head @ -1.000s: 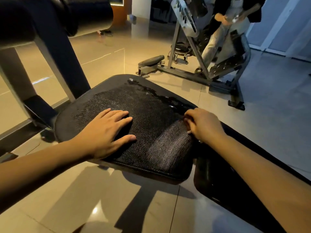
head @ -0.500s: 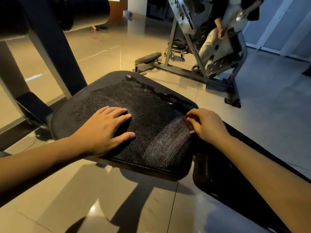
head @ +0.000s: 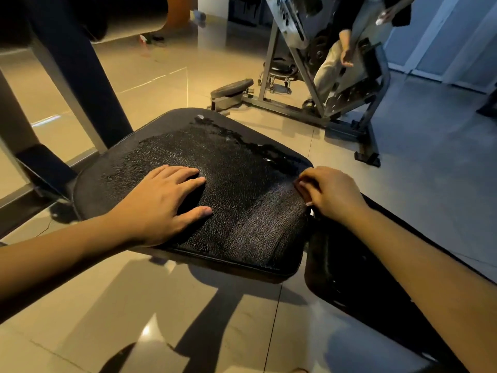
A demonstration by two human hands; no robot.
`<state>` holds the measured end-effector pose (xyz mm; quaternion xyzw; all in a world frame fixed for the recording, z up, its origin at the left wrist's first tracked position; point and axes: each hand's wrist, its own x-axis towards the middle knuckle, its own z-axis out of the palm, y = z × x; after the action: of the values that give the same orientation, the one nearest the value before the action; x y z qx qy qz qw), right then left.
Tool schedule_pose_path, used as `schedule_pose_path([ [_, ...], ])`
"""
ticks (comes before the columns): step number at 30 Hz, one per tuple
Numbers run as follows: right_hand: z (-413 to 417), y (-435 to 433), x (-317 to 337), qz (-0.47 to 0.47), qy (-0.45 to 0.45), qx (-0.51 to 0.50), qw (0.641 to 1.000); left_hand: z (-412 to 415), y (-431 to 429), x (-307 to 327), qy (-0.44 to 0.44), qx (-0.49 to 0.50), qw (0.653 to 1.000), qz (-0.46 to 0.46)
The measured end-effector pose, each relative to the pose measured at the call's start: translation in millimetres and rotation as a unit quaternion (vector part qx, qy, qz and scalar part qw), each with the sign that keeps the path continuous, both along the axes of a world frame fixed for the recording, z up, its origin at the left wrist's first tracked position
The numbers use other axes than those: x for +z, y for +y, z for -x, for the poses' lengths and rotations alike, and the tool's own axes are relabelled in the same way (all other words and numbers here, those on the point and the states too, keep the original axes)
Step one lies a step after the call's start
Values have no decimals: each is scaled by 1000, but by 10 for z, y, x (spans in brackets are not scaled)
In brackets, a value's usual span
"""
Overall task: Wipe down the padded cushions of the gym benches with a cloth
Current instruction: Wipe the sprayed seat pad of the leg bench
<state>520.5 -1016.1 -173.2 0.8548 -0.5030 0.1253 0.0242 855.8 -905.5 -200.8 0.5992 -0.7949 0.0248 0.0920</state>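
Note:
A black padded seat cushion (head: 236, 168) with a cracked, worn surface fills the middle of the view. My left hand (head: 161, 203) lies flat on its left half, fingers spread and straight. My right hand (head: 330, 195) sits at the cushion's right edge with its fingers curled. A small pale scrap of cloth (head: 309, 203) peeks out beneath them, and most of it is hidden inside the hand. Greyish streaks mark the cushion surface just left of that hand. A second black pad (head: 349, 278) adjoins the seat under my right forearm.
A dark machine frame (head: 72, 76) with a roller pad stands at the left. Beyond the seat a grey metal gym machine (head: 295, 109) rests on the tiled floor (head: 430, 157), and a person (head: 347, 49) stands by it. Blue-lit panels line the far right.
Both hands stay almost where they were; my right hand has edged slightly along the cushion's right edge. The person in the background has moved their arms.

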Motion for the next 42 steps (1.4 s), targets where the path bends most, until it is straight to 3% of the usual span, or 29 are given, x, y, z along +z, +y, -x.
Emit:
schedule_pose_path([
  [3,-232,381,36,-41,-19,90,995,2,7,12,7,0,1000,1],
  [6,-554,1017,35,-88,-36,288,953,3,1,9,8,0,1000,-1],
  [8,-598,1107,-1,-94,-15,349,932,2,-12,5,7,3,1000,2],
  [10,-530,862,-2,-67,-34,290,954,0,-22,4,5,-1,1000,0],
  [13,-203,185,10,-12,-22,68,997,2,-16,-7,5,-2,1000,-1],
  [15,-23,-57,-5,4,-17,-42,999,2,-15,-5,7,-1,1000,-1],
  [18,-233,186,-9,-3,3,9,1000,-1,-10,-2,11,-1,1000,1],
  [21,-612,787,19,-53,-51,218,973,-10,-10,-12,11,-4,1000,1],
  [23,-688,1016,-5,-78,-34,324,942,-12,-20,-15,12,-3,1000,3],
  [25,-637,875,-7,-60,-40,290,954,-21,-36,-17,13,-7,1000,3],
  [28,-321,237,13,-15,-30,58,998,-14,-28,-27,14,-10,1000,6],
  [30,-62,-60,25,-6,-20,-49,999,-11,-28,-27,13,-9,1000,5],
  [33,-199,150,33,-8,9,2,1000,-15,-25,-25,16,-6,1000,6],
  [37,-662,937,2,-61,-43,264,962,-16,-30,-18,19,-6,1000,7],
  [38,-665,985,-17,-64,-38,286,955,-23,-40,-18,20,-7,1000,9],
  [39,-622,917,-38,-59,-50,267,960,-32,-54,-16,18,-10,1000,9],
  [42,-315,400,-37,-26,-73,81,994,-26,-48,-34,16,-15,1000,9],
])
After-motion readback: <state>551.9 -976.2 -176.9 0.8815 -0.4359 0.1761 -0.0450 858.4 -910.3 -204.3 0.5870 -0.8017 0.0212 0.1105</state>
